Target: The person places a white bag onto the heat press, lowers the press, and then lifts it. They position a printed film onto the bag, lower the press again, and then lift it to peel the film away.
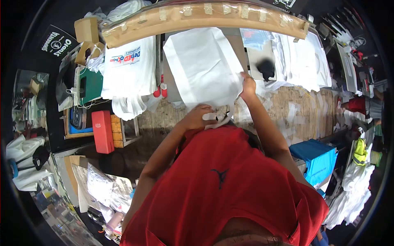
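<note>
A plain white cloth bag lies spread over a grey-brown board in front of me, with its near end hanging toward my body. My right hand is closed on the bag's right edge, thumb uppermost. At the near end, my left hand is curled against the bag's lower edge, beside a white strap that loops down at my waist. Part of the left fingers is hidden by the cloth.
A long cardboard-covered beam with tape strips crosses beyond the board. Printed white bags are stacked at left, more white bags at right. A red box stands at left, a blue-covered box at right. Another person is far right.
</note>
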Demonstrator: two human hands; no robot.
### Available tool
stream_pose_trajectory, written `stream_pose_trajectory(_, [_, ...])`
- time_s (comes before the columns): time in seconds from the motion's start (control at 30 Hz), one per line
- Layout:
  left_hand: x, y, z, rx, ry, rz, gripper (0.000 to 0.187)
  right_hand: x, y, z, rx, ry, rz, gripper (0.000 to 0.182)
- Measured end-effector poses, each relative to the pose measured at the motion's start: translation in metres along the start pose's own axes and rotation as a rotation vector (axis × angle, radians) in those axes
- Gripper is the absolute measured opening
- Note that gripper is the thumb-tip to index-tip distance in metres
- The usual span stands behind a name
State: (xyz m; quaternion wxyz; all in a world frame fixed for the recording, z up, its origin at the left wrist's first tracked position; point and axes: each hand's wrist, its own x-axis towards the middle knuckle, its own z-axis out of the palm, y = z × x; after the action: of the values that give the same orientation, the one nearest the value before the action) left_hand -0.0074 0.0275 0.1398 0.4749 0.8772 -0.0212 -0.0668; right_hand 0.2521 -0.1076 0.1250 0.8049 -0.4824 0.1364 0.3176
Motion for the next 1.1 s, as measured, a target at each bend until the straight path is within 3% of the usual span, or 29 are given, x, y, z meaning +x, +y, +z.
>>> stream_pose_trajectory(0.07, [-0.014, -0.043, 0.020, 0.365, 0.094, -0.242, 0.060, 0.009, 0.006, -0.020, -0.121, 0.009, -0.076, 0.029])
stream_pose_trajectory(0.13, [-0.031, -0.114, 0.051, 0.431, 0.102, -0.298, 0.059, 0.004, 0.001, -0.022, -0.804, -0.033, -0.343, 0.038])
stream_pose_trajectory(0.17, [-0.040, -0.138, 0.058, 0.501, 0.115, -0.355, 0.058, -0.017, -0.012, -0.014, -1.146, 0.074, -0.449, 0.041])
stream_pose_trajectory(0.2, [-0.050, -0.150, 0.055, 0.501, 0.107, -0.353, 0.058, -0.030, -0.022, -0.013, -1.144, 0.080, -0.444, 0.041])
stream_pose_trajectory(0.27, [-0.066, -0.160, 0.055, -0.446, 0.348, -0.526, 0.060, -0.053, -0.038, -0.025, -1.382, 0.059, -0.438, 0.040])
stream_pose_trajectory(0.3, [-0.065, -0.124, 0.034, -0.887, 0.433, -0.549, 0.061, -0.066, -0.047, -0.038, -1.435, -0.003, -0.492, 0.042])
stream_pose_trajectory(0.37, [-0.060, -0.063, 0.001, -0.905, 0.481, -0.530, 0.061, -0.081, -0.062, -0.080, -1.646, -0.171, -0.271, 0.048])
stream_pose_trajectory(0.4, [-0.059, -0.051, -0.004, -0.916, 0.542, -0.504, 0.061, -0.104, -0.076, -0.079, -1.660, -0.240, 0.191, 0.052])
stream_pose_trajectory(0.47, [-0.064, -0.060, 0.001, -0.929, 0.465, -0.474, 0.056, -0.146, -0.086, -0.093, -1.643, -0.628, 0.461, 0.067])
stream_pose_trajectory(0.5, [-0.060, -0.049, -0.004, -1.003, 0.442, -0.538, 0.053, -0.160, -0.080, -0.095, -1.579, -0.436, 0.768, 0.076])
stream_pose_trajectory(0.57, [-0.054, -0.030, -0.019, -1.076, 0.409, -0.606, 0.051, -0.181, -0.066, -0.112, -1.518, -0.438, 0.759, 0.080])
stream_pose_trajectory(0.63, [-0.046, -0.013, -0.036, -1.426, 0.544, -0.611, 0.045, -0.195, -0.066, -0.105, -1.448, -0.394, 0.771, 0.089])
stream_pose_trajectory(0.67, [-0.041, -0.005, -0.043, -1.425, 0.534, -0.619, 0.045, -0.199, -0.071, -0.097, -1.440, -0.388, 0.778, 0.089])
stream_pose_trajectory(0.77, [-0.032, -0.014, -0.053, -0.564, 0.537, -0.579, 0.021, -0.208, -0.079, -0.083, -1.561, -0.377, 0.869, 0.096])
stream_pose_trajectory(0.8, [-0.028, -0.030, -0.056, -0.562, 0.531, -0.581, 0.021, -0.209, -0.077, -0.089, -1.500, -0.342, 0.883, 0.096])
stream_pose_trajectory(0.87, [-0.019, -0.054, -0.063, -0.358, 0.781, -0.378, 0.020, -0.208, -0.073, -0.098, -1.434, -0.303, 0.896, 0.096])
stream_pose_trajectory(0.9, [-0.018, -0.055, -0.070, -0.359, 0.777, -0.378, 0.020, -0.207, -0.071, -0.102, -1.440, -0.298, 0.881, 0.095])
stream_pose_trajectory(0.97, [-0.016, -0.049, -0.087, -0.027, 0.731, -0.426, 0.025, -0.207, -0.071, -0.102, -1.444, -0.295, 0.865, 0.094])
stream_pose_trajectory(1.1, [-0.018, -0.054, -0.080, 0.022, 0.688, -0.534, 0.029, -0.205, -0.073, -0.097, -1.455, -0.284, 0.897, 0.095])
